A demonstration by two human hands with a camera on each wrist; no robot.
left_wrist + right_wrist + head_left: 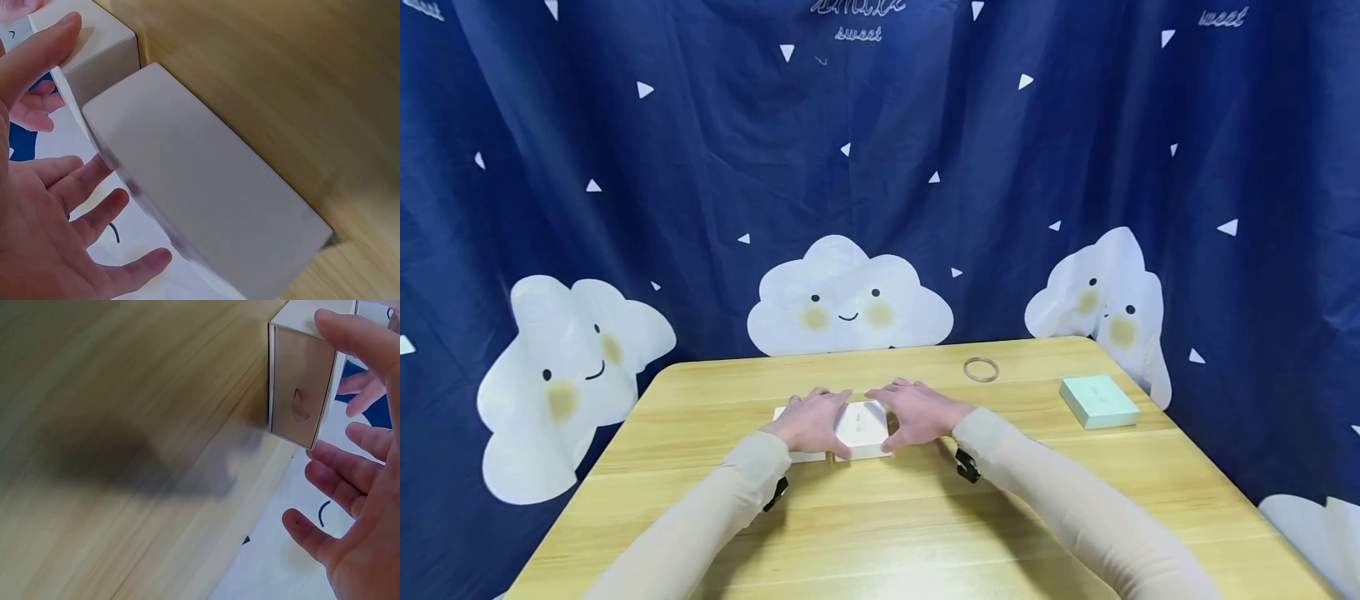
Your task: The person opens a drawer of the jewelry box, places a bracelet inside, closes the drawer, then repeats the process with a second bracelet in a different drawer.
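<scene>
White box flanked by both hands at mid-desk.
The white box (862, 428) is bracketed by the left hand (811, 419) and right hand (917, 414), fingers spread flat against its sides; neither is nearer.

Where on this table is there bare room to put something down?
Bare wood spans the near table between the sleeves, plus the left side. Crowded: the centre, where both hands flank the white box, and far right, by the ring and green box.

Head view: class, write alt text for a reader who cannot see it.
Two hands, the left hand and the right hand, rest on a white box lying on a wooden table. A ring and a mint-green box lie further right, before a navy curtain printed with clouds.
</scene>
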